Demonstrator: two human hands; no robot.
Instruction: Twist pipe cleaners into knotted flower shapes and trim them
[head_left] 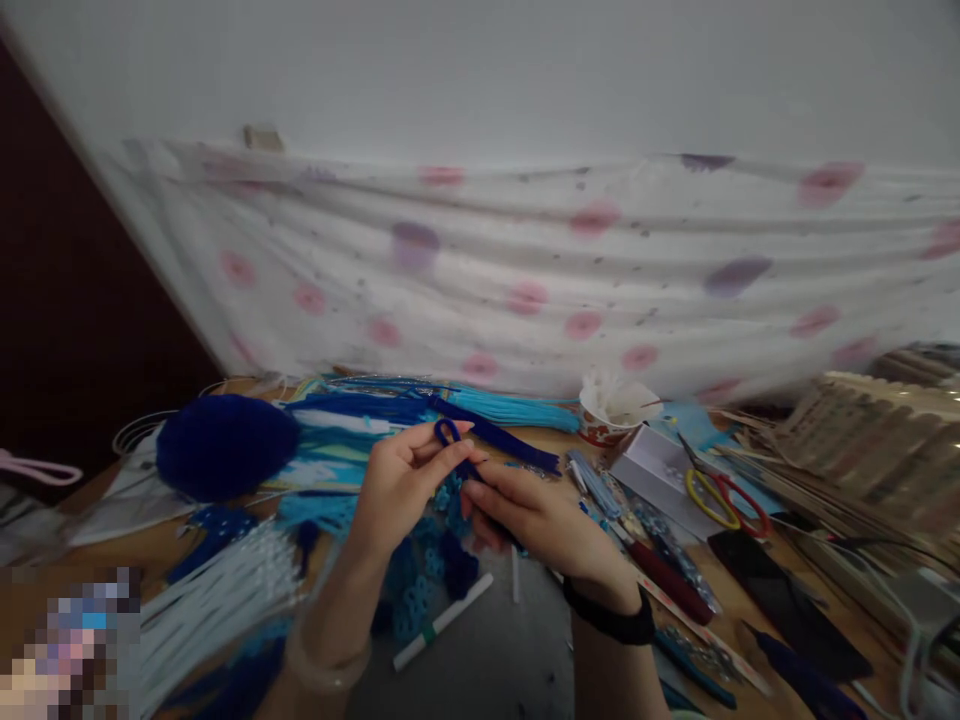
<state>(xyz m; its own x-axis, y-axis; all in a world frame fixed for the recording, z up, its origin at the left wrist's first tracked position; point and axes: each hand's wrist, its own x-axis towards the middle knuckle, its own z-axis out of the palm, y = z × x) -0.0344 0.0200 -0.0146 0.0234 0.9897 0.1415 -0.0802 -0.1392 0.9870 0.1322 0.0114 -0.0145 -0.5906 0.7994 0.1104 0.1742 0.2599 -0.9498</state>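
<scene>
My left hand [405, 480] pinches a dark blue fuzzy stem, a pipe cleaner [442, 432], whose top is bent into a narrow loop above the fingertips. Close beside it, my right hand [529, 510] has its fingers curled round the lower part of the same stem, which is mostly hidden. Beneath the hands lie light blue flower-like pieces [415, 605] and a dark blue fuzzy piece [459, 568]. A white pen-like stick with a green band [442, 622] rests on the grey mat [502, 660].
A big blue pompom [227, 447] and pale pipe cleaners [217, 590] lie on the left. Bundled light blue stems [517, 408] run along the back. To the right are a paper cup [600, 425], a white box [660, 470], scissors [731, 500] and a dark red-handled tool [671, 580].
</scene>
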